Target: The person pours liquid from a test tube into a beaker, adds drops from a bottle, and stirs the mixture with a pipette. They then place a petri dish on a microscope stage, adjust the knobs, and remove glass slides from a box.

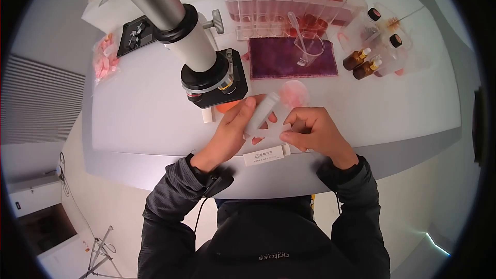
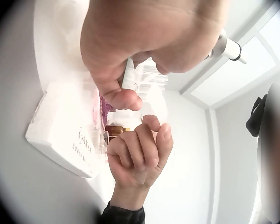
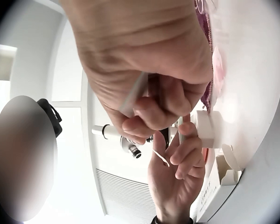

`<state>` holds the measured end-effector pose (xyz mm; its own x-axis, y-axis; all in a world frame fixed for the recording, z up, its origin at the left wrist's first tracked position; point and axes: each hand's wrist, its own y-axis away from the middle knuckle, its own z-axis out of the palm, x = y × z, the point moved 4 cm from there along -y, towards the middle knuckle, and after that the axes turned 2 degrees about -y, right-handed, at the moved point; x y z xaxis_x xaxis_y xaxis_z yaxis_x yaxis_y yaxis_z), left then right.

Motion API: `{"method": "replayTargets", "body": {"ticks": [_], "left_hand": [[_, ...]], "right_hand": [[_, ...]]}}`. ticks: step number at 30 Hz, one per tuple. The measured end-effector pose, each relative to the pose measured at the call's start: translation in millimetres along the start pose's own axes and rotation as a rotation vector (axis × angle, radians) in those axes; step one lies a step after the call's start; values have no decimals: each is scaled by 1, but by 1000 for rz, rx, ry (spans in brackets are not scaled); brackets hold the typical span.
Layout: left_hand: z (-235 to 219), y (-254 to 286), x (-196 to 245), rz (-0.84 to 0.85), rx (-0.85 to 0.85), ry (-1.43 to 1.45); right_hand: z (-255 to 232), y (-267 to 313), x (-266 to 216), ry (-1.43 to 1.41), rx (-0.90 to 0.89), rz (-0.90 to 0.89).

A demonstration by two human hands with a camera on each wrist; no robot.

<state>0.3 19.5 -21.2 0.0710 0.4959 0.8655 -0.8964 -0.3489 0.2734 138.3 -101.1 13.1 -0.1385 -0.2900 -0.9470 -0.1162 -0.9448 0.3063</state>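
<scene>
A person's left hand wraps around a smooth grey cylindrical tube, tilted toward the black-and-white microscope. Just right of it, the right hand pinches a thin white strip above a flat white box.

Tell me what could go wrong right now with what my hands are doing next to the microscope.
The left hand grips a pale grey plastic tube close beside the black and white microscope; a jolt might knock it. The right hand pinches a thin white strip, which could slip or bend. The small white cardboard box lies at the edge of the white table and might get nudged off.
</scene>
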Motion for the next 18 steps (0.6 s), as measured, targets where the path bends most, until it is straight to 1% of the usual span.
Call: {"method": "replayTargets", "body": {"ticks": [1, 2, 3, 5, 8, 9, 11, 14, 18], "left_hand": [[0, -1, -1, -22, -16, -13], [1, -1, 0, -5, -77, -51], [1, -1, 0, -9, -101, -47], [2, -1, -3, -19, -147, -38], [3, 0, -5, -32, -153, -290], [4, 1, -4, -22, -150, -271], [5, 2, -3, 0, -142, -235], [6, 0, 3, 28, -88, -192], [3, -1, 0, 14, -101, -46]], "right_hand": [[0, -1, 1, 34, 39, -17], [0, -2, 4, 72, 79, -33], [-1, -3, 6, 111, 119, -49], [-2, -5, 11, 160, 148, -91], [-3, -8, 17, 238, 184, -108], [-3, -9, 18, 265, 194, -106], [-2, -11, 18, 197, 254, -124], [-6, -13, 19, 130, 319, -148], [-16, -17, 22, -33, 358, -141]]}}
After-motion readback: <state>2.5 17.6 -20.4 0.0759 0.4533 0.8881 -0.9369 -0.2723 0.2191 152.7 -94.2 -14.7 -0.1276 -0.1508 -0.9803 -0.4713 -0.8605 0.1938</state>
